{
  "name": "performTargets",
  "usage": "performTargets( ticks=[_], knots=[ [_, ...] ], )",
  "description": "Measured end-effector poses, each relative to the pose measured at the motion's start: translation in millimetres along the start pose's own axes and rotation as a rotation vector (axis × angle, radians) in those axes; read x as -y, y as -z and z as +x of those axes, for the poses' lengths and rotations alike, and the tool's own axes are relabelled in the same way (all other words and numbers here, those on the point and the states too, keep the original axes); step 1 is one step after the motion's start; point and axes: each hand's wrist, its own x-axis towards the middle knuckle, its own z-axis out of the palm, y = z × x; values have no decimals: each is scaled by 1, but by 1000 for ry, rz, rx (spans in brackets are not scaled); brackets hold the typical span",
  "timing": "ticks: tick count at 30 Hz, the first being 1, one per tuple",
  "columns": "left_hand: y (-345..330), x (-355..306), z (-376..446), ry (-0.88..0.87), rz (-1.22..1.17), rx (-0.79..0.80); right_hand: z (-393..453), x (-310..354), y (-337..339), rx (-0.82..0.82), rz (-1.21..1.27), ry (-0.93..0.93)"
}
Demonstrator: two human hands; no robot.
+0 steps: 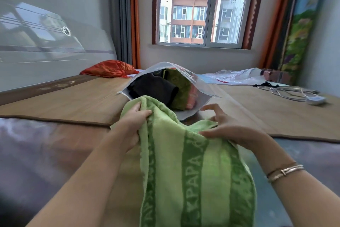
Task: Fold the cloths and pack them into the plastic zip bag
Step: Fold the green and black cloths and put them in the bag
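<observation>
A bed [77, 101] with a bamboo mat fills a room with a far window [202, 9]. A green towel [193, 162] lies near, centre. The left hand [132, 125] pinches its far edge; the right hand [226, 127] rests open on it. Just beyond, the bag [195, 83] gapes, nearly full. A bulky fold could jam at its mouth.

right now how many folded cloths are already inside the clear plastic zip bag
3 show: a black cloth on the left, an olive-green patterned cloth in the middle, a pink-orange cloth at the right. The clear plastic zip bag may hide more.
</observation>
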Motion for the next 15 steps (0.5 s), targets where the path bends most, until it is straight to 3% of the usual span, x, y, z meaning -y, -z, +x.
performTargets(
  ticks=[2,5,9,12,15],
  knots=[
    [5,-3,-6,23,-4,156,1,0,1,-86,-181,33],
    [8,-5,-15,27,91,291,0,-2,9,-99,-158,-3],
    [14,0,-11,-89,316,60,-5,-10,18,8,-217,-65],
    [18,8,-1,-190,753,-145,-2,-13,19,-91,-137,-66],
    [20,11,5,-126,950,-278,0,-18,24,-199,109,-208]
  ],
)
